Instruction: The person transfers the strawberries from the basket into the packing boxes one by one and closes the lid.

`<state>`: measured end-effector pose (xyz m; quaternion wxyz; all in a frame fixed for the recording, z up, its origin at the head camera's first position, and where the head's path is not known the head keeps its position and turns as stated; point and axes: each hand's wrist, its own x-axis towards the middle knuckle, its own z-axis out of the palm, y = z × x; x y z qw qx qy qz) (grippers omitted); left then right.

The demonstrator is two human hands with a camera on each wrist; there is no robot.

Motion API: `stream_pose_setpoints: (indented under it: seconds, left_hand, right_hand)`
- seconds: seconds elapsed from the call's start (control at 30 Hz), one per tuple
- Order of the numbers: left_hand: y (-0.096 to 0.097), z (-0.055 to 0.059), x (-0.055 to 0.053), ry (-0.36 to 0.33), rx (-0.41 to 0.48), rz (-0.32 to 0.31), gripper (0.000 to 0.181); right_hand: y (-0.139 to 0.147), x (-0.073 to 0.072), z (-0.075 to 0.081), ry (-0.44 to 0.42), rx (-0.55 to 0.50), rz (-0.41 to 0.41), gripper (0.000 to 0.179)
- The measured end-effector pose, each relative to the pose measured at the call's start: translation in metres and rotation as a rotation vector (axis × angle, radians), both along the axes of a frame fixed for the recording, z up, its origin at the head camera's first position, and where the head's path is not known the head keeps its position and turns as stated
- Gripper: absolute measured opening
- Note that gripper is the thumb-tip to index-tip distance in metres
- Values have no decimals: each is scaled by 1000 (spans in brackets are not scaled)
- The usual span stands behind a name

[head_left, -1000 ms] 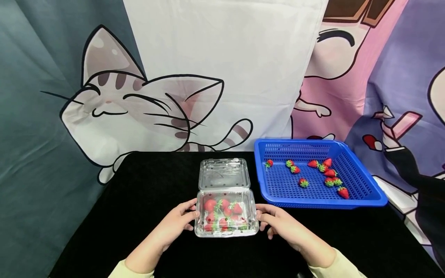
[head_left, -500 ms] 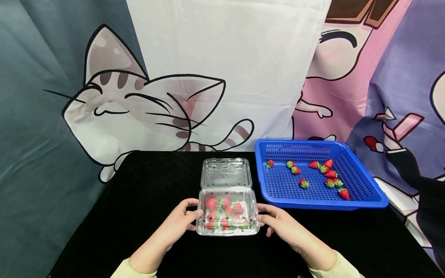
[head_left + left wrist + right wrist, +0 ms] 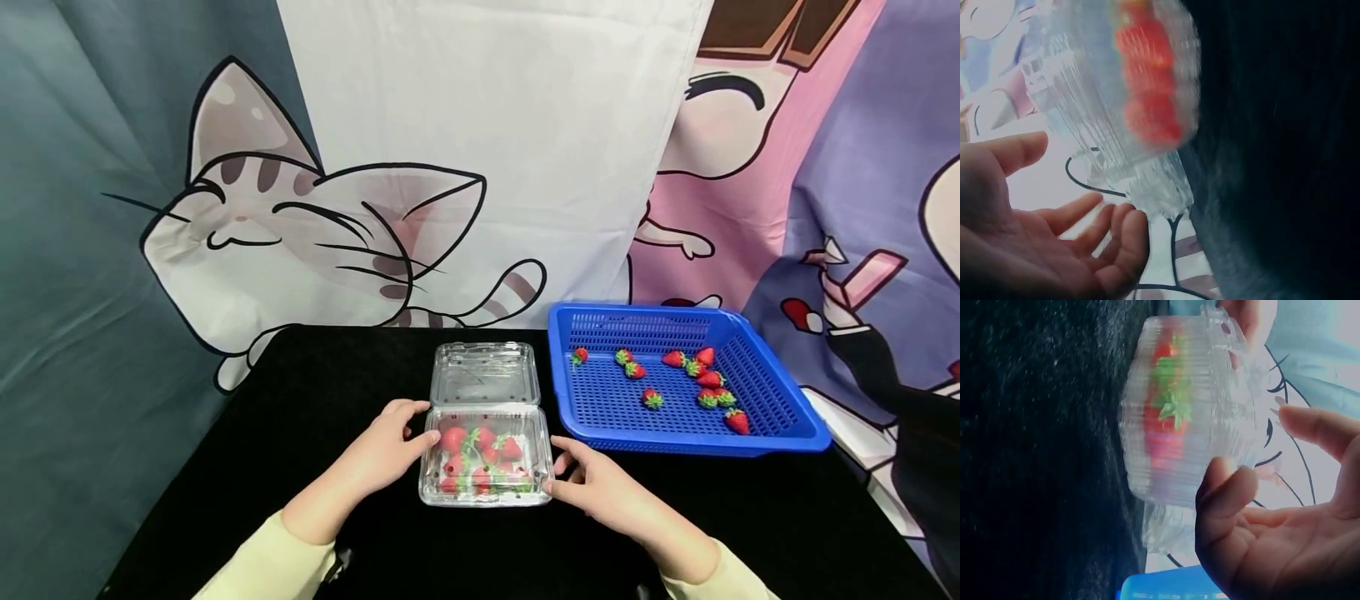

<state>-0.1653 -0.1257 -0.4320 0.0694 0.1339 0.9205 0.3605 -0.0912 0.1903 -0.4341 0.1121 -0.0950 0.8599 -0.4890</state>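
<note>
"Item and condition?"

"One clear, ribbed plastic box (image 3: 487,416), upright on the black-covered bench (image 3: 465,554). Corners are rounded; small round holes show in the plastic."

"Closure?"

"Unfastened. The hinged lid (image 3: 485,375) is folded back on the far side, directly behind the filled half."

"Contents?"

"Several strawberries (image 3: 491,456), red with green leafy tops, grouped close together at the bottom and pointing various ways. An exact count is not certain through the plastic."
</note>
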Motion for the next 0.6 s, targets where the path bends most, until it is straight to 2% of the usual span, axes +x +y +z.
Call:
stream_pose_setpoints:
  seconds: [0.1, 0.2, 0.3, 0.47, 0.6]
  left_hand:
    - [8, 7, -9, 7, -112, -35, 56]
    - [17, 12, -16, 7, -215, -59, 59]
    - [26, 15, -19, 43, -286, -73, 56]
    - [34, 18, -19, 80, -316, -85, 44]
    - [36, 22, -17, 65, -319, -86, 45]
  right_hand:
    - [1, -1, -2, 23, 36, 45, 79]
    - [1, -1, -6, 6, 45, 79, 89]
    - [0, -1, -10, -5, 51, 82, 96]
    - [-4, 1, -16, -11, 47, 65, 101]
    - [-7, 2, -18, -44, 17, 51, 102]
